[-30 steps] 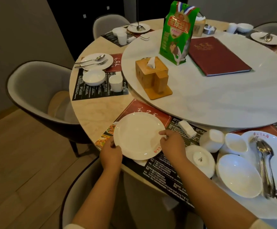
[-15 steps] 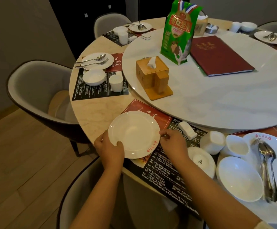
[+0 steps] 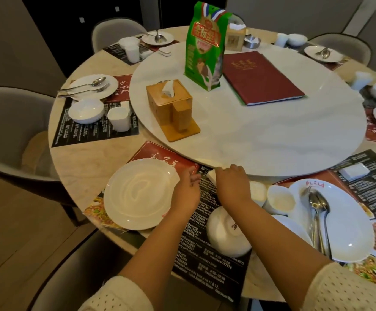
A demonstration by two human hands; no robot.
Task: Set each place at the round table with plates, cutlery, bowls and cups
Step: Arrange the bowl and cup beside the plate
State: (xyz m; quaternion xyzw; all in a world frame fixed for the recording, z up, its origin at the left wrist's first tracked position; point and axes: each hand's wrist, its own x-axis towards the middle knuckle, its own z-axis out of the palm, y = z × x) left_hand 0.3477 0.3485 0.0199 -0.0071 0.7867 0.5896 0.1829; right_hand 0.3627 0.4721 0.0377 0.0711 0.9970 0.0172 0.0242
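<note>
Partway through. Near place on the table (image 3: 77, 167): plate (image 3: 137, 194) down on the left end of the mat (image 3: 205, 261), bare of cutlery. Left hand (image 3: 185, 194) loose and empty at the plate's right rim. Right hand (image 3: 233, 187) closing on a small white rest (image 3: 211, 175) at the mat's top edge; grip not clear. Upturned bowl (image 3: 225, 234) on the mat under the right wrist, yet to be righted. Cups (image 3: 280, 198) and spoons (image 3: 318, 212) bunched on the next plate (image 3: 348, 241) to the right, probably awaiting sorting. Left place looks finished: far plate (image 3: 92, 86) with cutlery, far bowl (image 3: 86, 111), far cup (image 3: 118, 118).
</note>
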